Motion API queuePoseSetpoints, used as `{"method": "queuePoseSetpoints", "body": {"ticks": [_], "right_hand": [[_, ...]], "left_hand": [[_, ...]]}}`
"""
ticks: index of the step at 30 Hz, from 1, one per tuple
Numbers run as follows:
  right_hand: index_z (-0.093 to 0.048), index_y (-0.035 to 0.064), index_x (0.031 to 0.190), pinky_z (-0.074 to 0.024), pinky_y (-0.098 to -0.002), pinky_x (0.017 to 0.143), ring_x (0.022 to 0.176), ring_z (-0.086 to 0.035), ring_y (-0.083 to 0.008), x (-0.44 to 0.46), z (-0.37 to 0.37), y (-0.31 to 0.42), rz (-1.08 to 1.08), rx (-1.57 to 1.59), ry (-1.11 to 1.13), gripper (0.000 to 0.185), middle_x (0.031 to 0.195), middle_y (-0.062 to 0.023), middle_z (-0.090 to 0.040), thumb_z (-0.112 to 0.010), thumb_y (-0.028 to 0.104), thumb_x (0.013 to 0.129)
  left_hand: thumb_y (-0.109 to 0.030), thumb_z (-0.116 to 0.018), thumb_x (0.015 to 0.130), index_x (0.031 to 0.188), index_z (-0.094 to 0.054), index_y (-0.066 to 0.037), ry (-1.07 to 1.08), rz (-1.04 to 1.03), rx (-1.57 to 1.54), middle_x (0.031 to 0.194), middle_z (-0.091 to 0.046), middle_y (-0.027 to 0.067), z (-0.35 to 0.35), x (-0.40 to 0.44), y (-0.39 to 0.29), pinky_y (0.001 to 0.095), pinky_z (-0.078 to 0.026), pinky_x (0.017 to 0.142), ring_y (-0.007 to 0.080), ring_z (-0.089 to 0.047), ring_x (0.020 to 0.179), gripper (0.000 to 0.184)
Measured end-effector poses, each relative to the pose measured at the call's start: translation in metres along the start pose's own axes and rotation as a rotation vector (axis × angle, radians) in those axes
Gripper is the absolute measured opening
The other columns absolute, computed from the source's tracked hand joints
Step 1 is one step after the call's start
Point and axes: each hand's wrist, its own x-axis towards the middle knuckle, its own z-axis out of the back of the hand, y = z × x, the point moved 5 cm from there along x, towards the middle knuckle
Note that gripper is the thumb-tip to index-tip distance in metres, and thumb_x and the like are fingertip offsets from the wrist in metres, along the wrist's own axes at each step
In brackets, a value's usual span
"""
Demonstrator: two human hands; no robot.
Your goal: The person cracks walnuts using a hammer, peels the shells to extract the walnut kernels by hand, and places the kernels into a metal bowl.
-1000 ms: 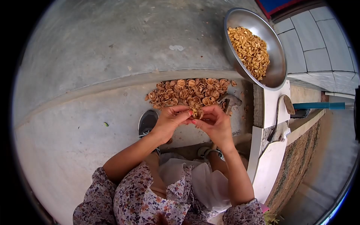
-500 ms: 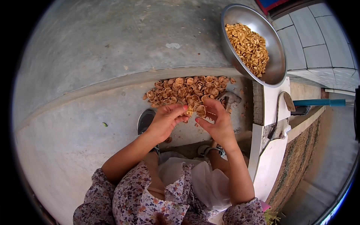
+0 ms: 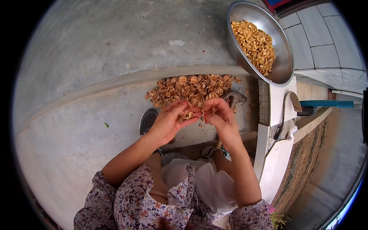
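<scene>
1. Some walnut pieces lay in the bent fingers of the left hand, on the near side of the shells; kernel and shell could not be told apart there, nor could a long axis be made out
2. The left hand was half open and cupped, its fingers curled loosely about those pieces, with its hollow facing right
3. The right hand hung just to the right of the pieces, thumb and fingers bent toward each other in a partly closed curl; a small brown fragment showed among them, though whether it was gripped could not be told
4. A heap of cracked walnut shells, many of them hollow halves, spread over the concrete floor just beyond both hands
5. To the far right, with the right hand the nearer of the two, sat a steel bowl, tilted in view
6. Walnut kernels were piled along the left side of that bowl, and its right wall showed bare metal
</scene>
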Motion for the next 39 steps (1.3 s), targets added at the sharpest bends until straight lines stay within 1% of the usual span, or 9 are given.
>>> {"method": "queuePoseSetpoints", "body": {"ticks": [2,7,13,15,24,30,34,37,39], "right_hand": [[-0.057,0.0011,0.1,-0.0435,-0.0226,0.06,0.073,-0.053,-0.0101,0.0,-0.013,-0.001,0.315,-0.877,0.044,0.029,0.086,-0.0014,-0.06,-0.068,0.0,0.074],[-0.06,0.0026,0.092,-0.0435,-0.0242,0.053,0.062,-0.053,-0.0096,-0.006,-0.031,-0.001,0.532,-1.13,0.017,0.021,0.083,-0.0034,-0.061,-0.069,-0.001,0.073],[-0.057,0.0014,0.093,-0.044,-0.0221,0.055,0.064,-0.054,-0.0083,-0.006,-0.025,0.0,0.501,-0.971,0.021,0.021,0.089,-0.0036,-0.062,-0.068,-0.001,0.076],[-0.055,0.0005,0.093,-0.0448,-0.0208,0.058,0.068,-0.055,-0.0075,0.0,-0.012,-0.002,0.169,-0.272,0.055,0.017,0.097,-0.003,-0.064,-0.064,-0.002,0.079],[-0.058,-0.0003,0.079,-0.0454,-0.0203,0.06,0.07,-0.058,-0.0098,-0.008,-0.03,-0.002,0.479,-1.063,0.021,0.01,0.09,-0.003,-0.064,-0.069,-0.001,0.078],[-0.054,0.0055,0.09,-0.0361,-0.0199,0.052,0.063,-0.051,-0.0061,-0.017,-0.011,0.044,-0.003,-0.006,0.003,0.009,0.08,-0.0034,-0.06,-0.062,0.008,0.086],[-0.056,0.0021,0.093,-0.0375,-0.0182,0.052,0.065,-0.05,-0.0064,-0.018,-0.002,0.134,0.353,-0.109,-0.027,0.009,0.082,-0.006,-0.059,-0.058,0.008,0.088],[-0.056,-0.0028,0.107,-0.0441,-0.0277,0.086,0.094,-0.058,-0.0168,-0.015,0.005,0.191,0.803,-1.029,-0.433,0.027,0.102,-0.0108,-0.061,-0.06,0.017,0.088],[-0.055,-0.0025,0.109,-0.0433,-0.0286,0.088,0.097,-0.057,-0.0177,-0.03,-0.008,0.186,0.99,-1.275,-0.518,0.028,0.106,-0.0115,-0.06,-0.061,0.015,0.088]], "left_hand": [[-0.019,-0.051,0.094,0.108,-0.05,-0.005,-0.036,-0.017,-0.039,0.107,-0.056,0.0087,0.002,0.0,0.0,0.0384,-0.049,0.088,0.0229,-0.061,0.097,0.02],[-0.018,-0.049,0.095,0.11,-0.048,-0.007,-0.068,0.025,-0.039,0.103,-0.056,0.0066,0.006,-0.001,0.001,0.0334,-0.05,0.082,0.0205,-0.058,0.098,0.019],[-0.019,-0.047,0.095,0.107,-0.048,-0.007,-0.074,0.043,-0.095,0.105,-0.057,0.0086,0.008,0.002,0.0,0.0337,-0.05,0.084,0.021,-0.059,0.097,0.017],[-0.019,-0.045,0.096,0.106,-0.049,-0.006,-0.023,0.054,-0.106,0.107,-0.056,0.0086,0.001,0.001,-0.004,0.0365,-0.049,0.088,0.0208,-0.058,0.099,0.017],[-0.021,-0.035,0.099,0.107,-0.046,-0.006,0.008,0.06,-0.058,0.12,-0.055,0.019,-0.003,-0.004,-0.007,0.0385,-0.045,0.094,0.024,-0.055,0.111,0.02],[-0.02,-0.033,0.099,0.105,-0.044,-0.004,0.109,0.065,-0.129,0.122,-0.052,0.0238,-0.003,0.002,-0.008,0.0401,-0.039,0.103,0.0301,-0.05,0.117,0.021],[-0.021,-0.033,0.099,0.106,-0.043,0.0,0.122,0.056,-0.085,0.126,-0.047,0.0264,0.002,0.003,-0.009,0.0402,-0.039,0.104,0.0332,-0.048,0.119,0.025],[-0.021,-0.034,0.099,0.104,-0.043,-0.001,0.064,0.06,-0.076,0.125,-0.048,0.0262,0.003,0.006,-0.008,0.0397,-0.039,0.104,0.0331,-0.048,0.119,0.022],[-0.02,-0.034,0.098,0.104,-0.043,-0.002,0.066,0.054,-0.056,0.125,-0.049,0.0262,0.005,0.009,-0.009,0.0392,-0.039,0.103,0.0328,-0.048,0.119,0.021]]}}
